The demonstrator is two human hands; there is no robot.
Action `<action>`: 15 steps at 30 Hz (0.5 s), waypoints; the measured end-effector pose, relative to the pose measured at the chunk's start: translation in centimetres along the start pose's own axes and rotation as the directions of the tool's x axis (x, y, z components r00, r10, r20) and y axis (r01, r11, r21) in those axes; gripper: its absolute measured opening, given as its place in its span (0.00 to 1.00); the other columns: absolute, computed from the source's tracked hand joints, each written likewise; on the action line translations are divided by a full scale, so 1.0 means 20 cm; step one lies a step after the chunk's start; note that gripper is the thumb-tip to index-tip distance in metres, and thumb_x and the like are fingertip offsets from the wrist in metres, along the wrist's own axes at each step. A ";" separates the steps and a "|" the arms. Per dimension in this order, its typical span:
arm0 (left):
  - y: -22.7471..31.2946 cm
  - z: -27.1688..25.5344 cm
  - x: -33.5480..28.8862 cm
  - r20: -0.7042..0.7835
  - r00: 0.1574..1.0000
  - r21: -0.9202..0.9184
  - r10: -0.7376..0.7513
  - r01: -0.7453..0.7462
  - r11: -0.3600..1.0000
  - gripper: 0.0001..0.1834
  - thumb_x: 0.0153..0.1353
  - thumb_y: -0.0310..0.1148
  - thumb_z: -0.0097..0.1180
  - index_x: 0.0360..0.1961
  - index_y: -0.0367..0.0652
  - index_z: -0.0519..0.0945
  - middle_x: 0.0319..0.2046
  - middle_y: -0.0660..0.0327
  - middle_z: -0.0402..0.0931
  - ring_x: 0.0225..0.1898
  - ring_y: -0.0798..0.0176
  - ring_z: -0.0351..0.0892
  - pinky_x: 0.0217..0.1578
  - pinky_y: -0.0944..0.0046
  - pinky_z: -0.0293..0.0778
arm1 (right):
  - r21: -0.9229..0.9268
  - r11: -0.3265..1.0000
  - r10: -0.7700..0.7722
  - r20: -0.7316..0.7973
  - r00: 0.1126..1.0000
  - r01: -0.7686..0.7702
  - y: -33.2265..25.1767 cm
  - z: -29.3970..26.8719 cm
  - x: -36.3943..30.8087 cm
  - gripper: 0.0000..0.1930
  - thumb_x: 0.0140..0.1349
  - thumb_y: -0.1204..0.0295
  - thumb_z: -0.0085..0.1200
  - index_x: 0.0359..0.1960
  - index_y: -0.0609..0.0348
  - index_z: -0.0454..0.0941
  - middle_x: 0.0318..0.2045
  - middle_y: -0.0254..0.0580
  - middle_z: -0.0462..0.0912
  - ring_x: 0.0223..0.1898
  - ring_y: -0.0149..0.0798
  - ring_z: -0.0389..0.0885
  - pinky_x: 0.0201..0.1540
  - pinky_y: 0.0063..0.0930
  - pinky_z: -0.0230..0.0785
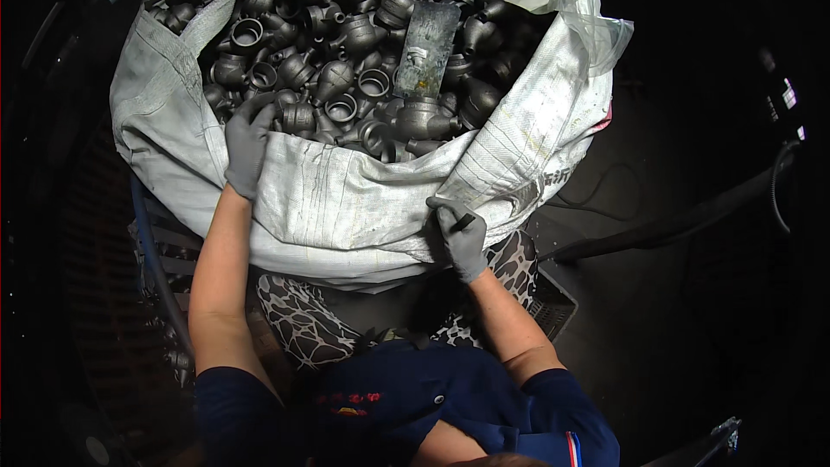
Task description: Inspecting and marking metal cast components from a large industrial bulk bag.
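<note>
A large white woven sack [320,195] is full of dark grey metal castings [335,79], rounded bodies with ring openings and pipe-like stubs. My left hand [248,147], in a grey glove, reaches over the sack's near rim. Its fingers look stretched out against the castings just inside, though the tips are partly lost among them. Lower right, against the sack's front, my gloved right hand [463,238] is closed around a short black stick-like thing [464,221], whose kind I cannot make out. A flat, worn greyish plate [428,47] rests on top of the castings.
Folded sack edges stand up at the left and right, with clear plastic film [609,41] at the right one. A dark hose or bar [657,229] crosses on the right. Near my legs is a crate [555,303]; a blue tube [156,251] runs down at the left.
</note>
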State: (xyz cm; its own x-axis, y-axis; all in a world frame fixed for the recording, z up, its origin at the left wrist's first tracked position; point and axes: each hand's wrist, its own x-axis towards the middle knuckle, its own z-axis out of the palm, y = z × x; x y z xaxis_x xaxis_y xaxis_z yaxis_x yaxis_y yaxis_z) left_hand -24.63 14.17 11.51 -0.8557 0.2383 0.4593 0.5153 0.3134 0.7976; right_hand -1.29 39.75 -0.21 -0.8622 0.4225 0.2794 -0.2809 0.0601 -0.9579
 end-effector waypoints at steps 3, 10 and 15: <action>-0.10 0.56 0.17 0.197 0.974 -0.245 -0.114 0.161 0.956 0.16 0.62 0.30 0.53 0.49 0.32 0.76 0.39 0.58 0.79 0.40 0.68 0.77 0.42 0.71 0.72 | 0.002 1.000 0.027 0.000 1.000 -0.027 0.01 -0.01 0.00 0.09 0.62 0.77 0.50 0.40 0.66 0.80 0.27 0.42 0.83 0.28 0.30 0.81 0.33 0.23 0.72; -0.39 1.25 0.46 0.259 0.903 -0.386 -0.343 0.423 0.820 0.19 0.54 0.22 0.52 0.49 0.29 0.75 0.41 0.55 0.78 0.41 0.62 0.77 0.44 0.66 0.72 | -0.287 0.934 -0.212 0.035 0.977 0.213 0.02 -0.04 0.02 0.10 0.58 0.77 0.53 0.41 0.65 0.80 0.31 0.50 0.83 0.31 0.43 0.84 0.35 0.29 0.75; -0.92 1.40 0.67 0.315 0.941 -0.330 -0.123 0.230 0.915 0.33 0.49 0.17 0.48 0.61 0.28 0.62 0.60 0.46 0.65 0.62 0.52 0.64 0.61 0.62 0.60 | -0.173 0.936 -0.291 0.113 0.950 0.307 0.04 -0.01 0.06 0.12 0.55 0.78 0.55 0.41 0.67 0.79 0.31 0.51 0.83 0.30 0.45 0.83 0.34 0.29 0.75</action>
State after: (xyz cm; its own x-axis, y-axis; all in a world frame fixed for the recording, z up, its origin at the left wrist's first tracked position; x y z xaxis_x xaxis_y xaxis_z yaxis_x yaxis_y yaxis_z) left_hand -44.35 37.26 -8.02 -0.8542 0.4752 0.2108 0.2594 0.0381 0.9650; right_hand -2.53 40.56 -0.63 -0.7848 0.2819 0.5519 -0.4552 0.3422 -0.8220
